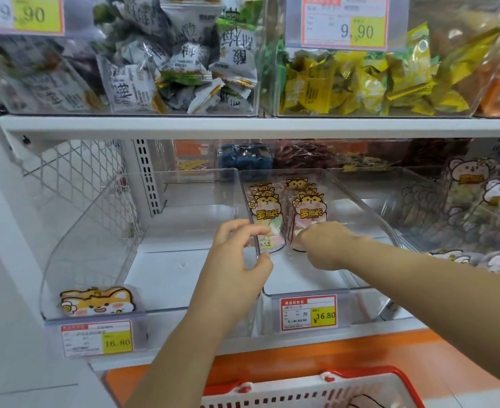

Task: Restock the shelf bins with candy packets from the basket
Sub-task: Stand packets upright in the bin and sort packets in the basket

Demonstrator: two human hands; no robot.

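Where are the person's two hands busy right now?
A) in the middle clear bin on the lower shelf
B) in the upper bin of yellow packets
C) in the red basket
A: the left hand and the right hand both reach into the middle clear bin, at its two rows of dog-face packets, while the red basket sits below them, untouched.

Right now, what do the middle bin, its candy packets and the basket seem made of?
The middle bin: clear rigid plastic, glossy; the shelf shows through its walls. The candy packets: thin shiny plastic film, printed, candy visible through the lower part. The basket: probably moulded plastic, white lattice walls with a red rim.
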